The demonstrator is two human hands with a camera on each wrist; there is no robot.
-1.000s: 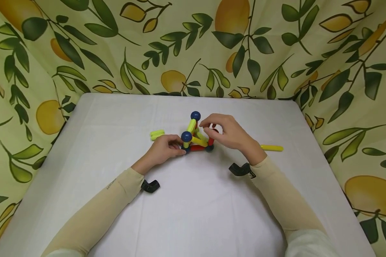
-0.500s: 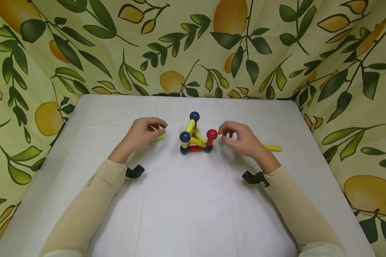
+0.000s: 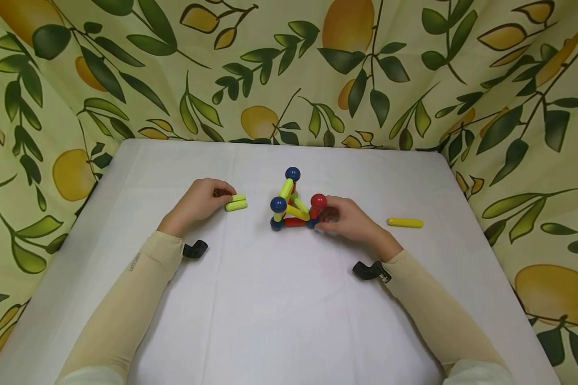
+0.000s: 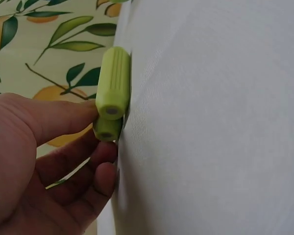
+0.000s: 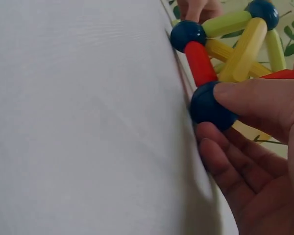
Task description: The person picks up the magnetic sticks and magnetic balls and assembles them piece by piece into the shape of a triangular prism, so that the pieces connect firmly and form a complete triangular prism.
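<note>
A frame of magnetic rods and balls stands mid-table, with dark blue balls, red, yellow and light green rods, and a red ball on top at its right. My right hand pinches the blue ball at the frame's lower right corner, thumb on one side and fingers under it in the right wrist view. To the left, two light green magnetic rods lie side by side. My left hand is at their left end, thumb and fingertips pinching the farther light green rod.
One yellow rod lies alone on the white-covered table, right of the right hand. A patterned curtain borders the table at the back and sides. Dark wrist mounts stick out from both sleeves.
My left hand has left the frame's lower left corner and moved left to the green rods. The right hand drew back from the red ball, then came in lower to grip the blue ball.
</note>
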